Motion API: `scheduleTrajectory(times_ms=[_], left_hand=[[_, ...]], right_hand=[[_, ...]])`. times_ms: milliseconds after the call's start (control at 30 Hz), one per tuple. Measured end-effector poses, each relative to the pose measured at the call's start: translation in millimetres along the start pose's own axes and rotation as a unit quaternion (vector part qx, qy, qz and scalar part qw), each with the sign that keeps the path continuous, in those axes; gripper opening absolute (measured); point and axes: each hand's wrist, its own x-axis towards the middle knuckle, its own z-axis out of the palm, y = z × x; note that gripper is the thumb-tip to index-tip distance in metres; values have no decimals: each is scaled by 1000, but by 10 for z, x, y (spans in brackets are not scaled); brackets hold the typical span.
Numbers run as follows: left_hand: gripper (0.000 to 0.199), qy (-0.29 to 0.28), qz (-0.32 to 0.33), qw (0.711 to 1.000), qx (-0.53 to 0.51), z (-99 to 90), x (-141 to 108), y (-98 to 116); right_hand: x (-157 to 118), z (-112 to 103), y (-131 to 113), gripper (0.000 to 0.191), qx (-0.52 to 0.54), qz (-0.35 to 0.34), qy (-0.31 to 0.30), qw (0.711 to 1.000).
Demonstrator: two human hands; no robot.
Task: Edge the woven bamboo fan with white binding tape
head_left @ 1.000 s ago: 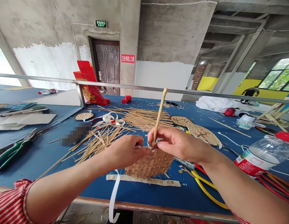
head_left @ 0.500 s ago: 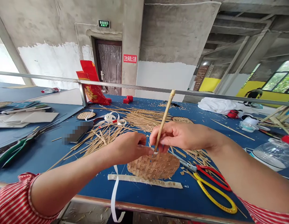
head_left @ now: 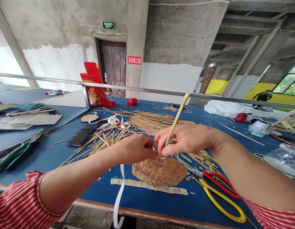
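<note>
My left hand (head_left: 135, 148) is closed, its fingertips pinching a white ribbon (head_left: 119, 198) whose tail hangs down past the table's front edge. In my right hand (head_left: 185, 140) a thin bamboo stick (head_left: 177, 119) stands tilted, its top leaning right. A small bit of white shows at the stick's lower end, between the fingertips of both hands; the grip there is mostly hidden. Just below the hands lies an oval woven piece (head_left: 159, 173) of flat brown strips. A pale flat strip (head_left: 149, 186) lies along its near side.
Red-and-yellow-handled scissors (head_left: 223, 197) lie beside the woven piece, under my right forearm. Loose bamboo strips (head_left: 149, 122) spread behind my hands. A dark phone-like object (head_left: 82, 135), green-handled pliers (head_left: 20, 152) and a clear plastic jar (head_left: 284, 159) stand or lie around. A metal rail (head_left: 142, 88) crosses behind.
The stick's top has tipped further right, and my right fingers have shifted down toward its lower end. The white loop at the fingertips is now mostly covered. The view has moved slightly.
</note>
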Motion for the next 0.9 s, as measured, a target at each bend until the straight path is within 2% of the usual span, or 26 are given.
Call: scheduleTrajectory(times_ms=[200,500,600,700,800,900], left_hand=[[30,23,-11,1000,4,0,29,-28],[35,11,-14,1000,8,-30,69,-95],[38,8,-22,1000,3,-38,78,-109],[38,6,-21,1000,-3,-37,92,-109],[38,7,-18,1000,-7,-33,110,-114],[39,1,-13,1000,-11,-33,115,-127]], right_hand=[[33,50,104,18,2,25,28,999],[60,110,149,19,17,71,75,994],[56,139,176,17,44,82,101,991],[53,163,210,19,113,84,121,983],[50,158,228,25,190,61,108,974],[37,127,210,24,143,45,79,986]])
